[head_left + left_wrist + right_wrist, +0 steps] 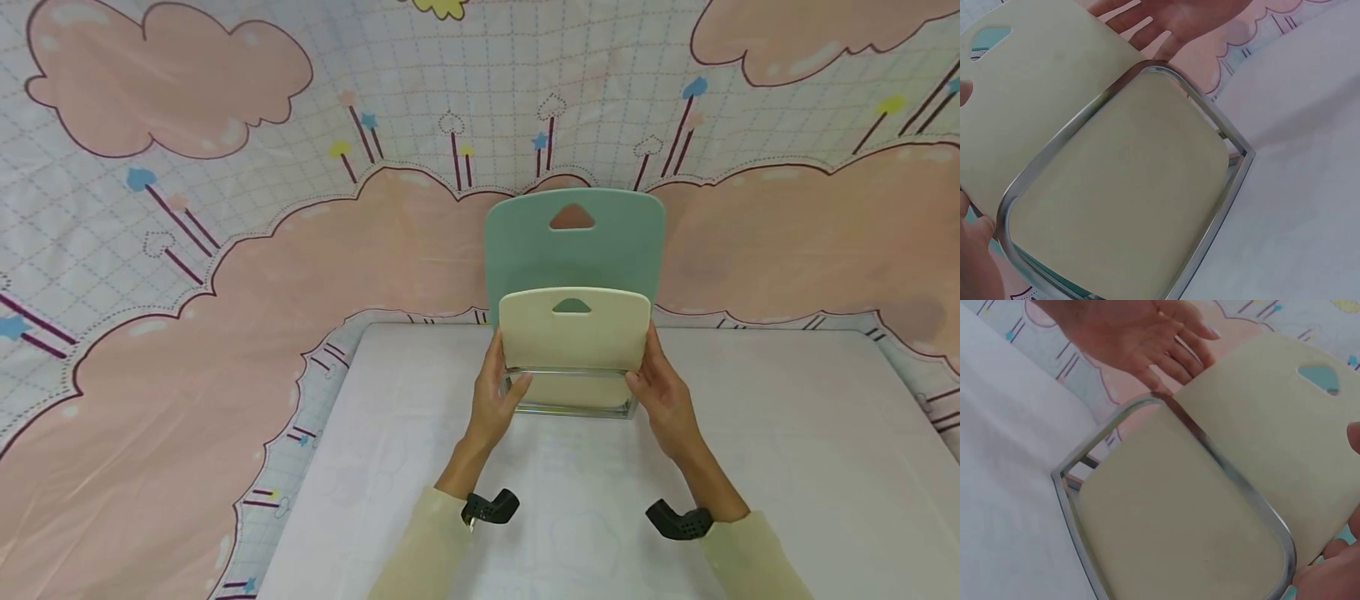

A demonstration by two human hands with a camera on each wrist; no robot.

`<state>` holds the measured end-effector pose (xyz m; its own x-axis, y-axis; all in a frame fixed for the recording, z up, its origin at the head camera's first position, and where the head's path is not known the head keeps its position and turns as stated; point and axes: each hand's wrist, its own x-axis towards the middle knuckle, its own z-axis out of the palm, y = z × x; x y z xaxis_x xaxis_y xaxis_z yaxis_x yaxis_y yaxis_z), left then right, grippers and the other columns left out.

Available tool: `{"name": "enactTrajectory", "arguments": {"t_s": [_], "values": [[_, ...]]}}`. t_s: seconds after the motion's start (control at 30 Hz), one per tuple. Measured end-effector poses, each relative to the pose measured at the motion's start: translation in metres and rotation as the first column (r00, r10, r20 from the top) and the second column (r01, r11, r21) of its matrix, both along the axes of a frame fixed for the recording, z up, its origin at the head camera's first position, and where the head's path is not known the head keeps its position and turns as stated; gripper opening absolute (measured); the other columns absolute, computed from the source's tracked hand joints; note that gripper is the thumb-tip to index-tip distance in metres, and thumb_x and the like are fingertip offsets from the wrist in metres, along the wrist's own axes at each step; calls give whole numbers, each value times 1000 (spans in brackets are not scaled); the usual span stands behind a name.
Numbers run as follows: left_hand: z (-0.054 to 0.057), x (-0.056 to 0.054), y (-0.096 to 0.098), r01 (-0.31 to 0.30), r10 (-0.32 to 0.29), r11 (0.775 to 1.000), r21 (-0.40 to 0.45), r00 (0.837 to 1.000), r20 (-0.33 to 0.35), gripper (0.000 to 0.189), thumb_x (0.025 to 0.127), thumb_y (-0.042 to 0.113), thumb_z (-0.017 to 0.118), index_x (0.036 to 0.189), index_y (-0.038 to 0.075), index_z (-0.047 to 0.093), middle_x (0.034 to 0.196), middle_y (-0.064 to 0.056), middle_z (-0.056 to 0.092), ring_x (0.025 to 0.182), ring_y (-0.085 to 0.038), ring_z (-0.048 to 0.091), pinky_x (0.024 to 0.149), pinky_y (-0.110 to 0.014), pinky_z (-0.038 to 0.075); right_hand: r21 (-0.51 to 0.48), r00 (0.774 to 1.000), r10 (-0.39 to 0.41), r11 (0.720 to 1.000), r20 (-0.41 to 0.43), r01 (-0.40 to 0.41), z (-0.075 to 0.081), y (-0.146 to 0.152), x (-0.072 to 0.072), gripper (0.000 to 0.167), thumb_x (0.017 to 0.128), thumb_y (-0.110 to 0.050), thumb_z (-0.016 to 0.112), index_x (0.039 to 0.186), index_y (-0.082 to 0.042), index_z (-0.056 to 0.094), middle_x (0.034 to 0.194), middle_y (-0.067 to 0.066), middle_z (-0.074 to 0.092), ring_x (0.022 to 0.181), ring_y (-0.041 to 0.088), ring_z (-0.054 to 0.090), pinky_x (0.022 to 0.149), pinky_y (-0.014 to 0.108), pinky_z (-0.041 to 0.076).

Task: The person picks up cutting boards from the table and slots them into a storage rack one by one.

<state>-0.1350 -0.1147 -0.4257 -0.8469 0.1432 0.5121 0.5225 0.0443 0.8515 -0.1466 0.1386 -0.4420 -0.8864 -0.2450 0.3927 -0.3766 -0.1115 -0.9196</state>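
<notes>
A cream cutting board (pixel 573 342) stands in a metal rack (pixel 573 411), in front of a taller green cutting board (pixel 517 250). Each board has a handle hole near its top. My left hand (pixel 495 404) touches the rack's left side, thumb toward the front rail. On the opposite side, my right hand (pixel 667 404) mirrors it. The left wrist view shows the right hand (pixel 1179 22) with straight, spread fingers at the cream board's edge. From the right wrist, the left hand (pixel 1135 340) looks likewise extended, fingertips by the rail's corner.
The rack stands toward the back of a white-covered table (pixel 570 533). Behind it hangs a cloth (pixel 405 250) printed with pink clouds, which also spreads down the left side. Black wrist devices (pixel 491 506) sit on both wrists, below pale sleeves.
</notes>
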Motion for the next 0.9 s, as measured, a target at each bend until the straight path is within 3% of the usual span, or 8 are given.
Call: {"name": "enactTrajectory", "arguments": {"t_s": [0.2,0.43,0.67,0.9], "values": [[-2,-1,1,-6,6,1000,3,1000,-18,72,89,-10,52,148,-11,10,153,-26,16,139,-41,20,109,-60,17,22,1000,-12,1000,18,12,-1,1,1,73,98,5,45,154,-23,8,160,0,1,144,28,7,107,25,27],[-27,-13,0,-70,66,995,-66,996,-56,80,88,-11,56,151,-4,7,157,-19,9,142,-34,17,111,-54,19,92,997,-76,993,18,74,2,2,1,72,98,3,48,154,-21,10,160,-2,-1,145,19,0,109,41,18],[-28,-15,0,-196,194,945,-263,980,-32,79,96,30,57,150,-6,12,157,-18,12,144,-27,11,113,-47,16,145,998,-57,988,27,53,5,1,-3,80,97,2,51,154,-20,0,159,-3,-6,145,18,-5,109,58,9],[-25,-16,1,-220,227,927,-304,974,-12,81,97,44,51,149,-8,16,154,-27,13,144,-31,10,113,-52,15,246,997,-72,967,41,60,6,3,-10,87,97,-1,53,152,-29,-6,158,-7,-9,145,22,-2,108,57,17]]}}
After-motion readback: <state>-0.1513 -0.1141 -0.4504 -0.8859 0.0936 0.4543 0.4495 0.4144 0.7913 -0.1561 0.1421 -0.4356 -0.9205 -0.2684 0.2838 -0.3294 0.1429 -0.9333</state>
